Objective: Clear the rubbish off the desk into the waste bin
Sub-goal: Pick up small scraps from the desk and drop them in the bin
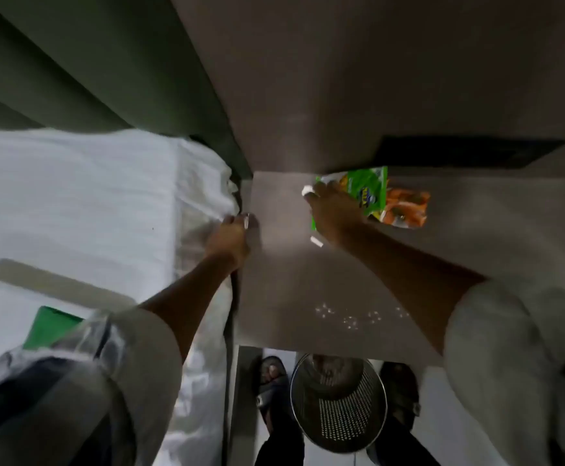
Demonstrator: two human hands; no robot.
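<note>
My right hand (333,210) lies on a green and orange snack wrapper (380,193) at the back of the grey desk (284,280), fingers closed over its near end. A small white scrap (316,241) lies by my right wrist, and another white bit (307,190) shows at my fingertips. My left hand (232,235) grips the desk's left edge. White crumbs (358,316) dot the desk near its front edge. The metal mesh waste bin (338,401) stands on the floor below the desk front, between my feet.
A bed with white sheets (72,196) runs along the desk's left side, with a green item (50,326) on it. Green curtains (89,62) hang behind. A dark flat object (469,153) lies at the desk's back right.
</note>
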